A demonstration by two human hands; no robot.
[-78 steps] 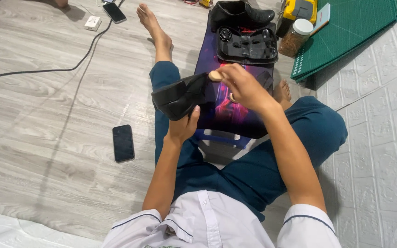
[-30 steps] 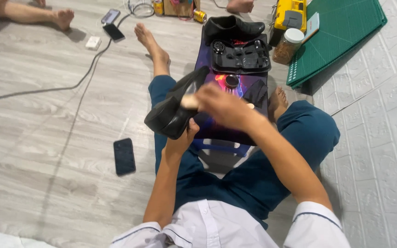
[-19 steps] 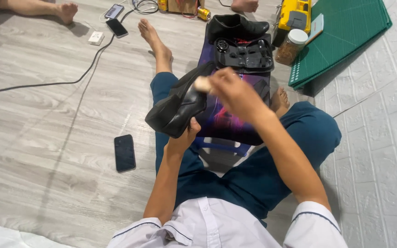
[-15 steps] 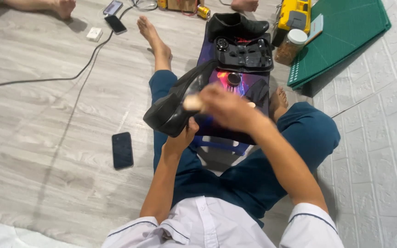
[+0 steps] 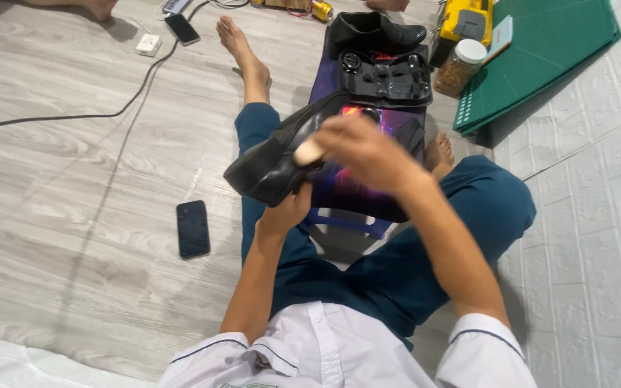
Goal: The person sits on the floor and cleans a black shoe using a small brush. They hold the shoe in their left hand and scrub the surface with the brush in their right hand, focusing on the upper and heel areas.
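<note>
Seated person, viewed from above — white shirt nearest the camera, dark teal trousers beyond. The left hand (image 5: 287, 213) is closed from below around the heel end of a black shoe (image 5: 282, 156), holding it raised above the left thigh with its toe pointing away. The right hand (image 5: 368, 152), blurred, is curled around a small pale applicator (image 5: 309, 151) whose end touches the shoe's upper. On the wooden floor (image 5: 73, 187) to the left of the thigh lies a dark phone (image 5: 193, 228), face up, well apart from the shoe. Under and beyond the hands — a dark mat (image 5: 368, 187) with purple and pink print, spread over the legs. At its far end rests a black moulded tray (image 5: 389, 75), and just past that a second black shoe (image 5: 371, 32) on its sole. To the right stand a white-lidded jar (image 5: 461, 68), a yellow tool (image 5: 466, 21) and a green cutting mat (image 5: 548, 54). A black cable (image 5: 73, 115) crosses the floor at far left.
</note>
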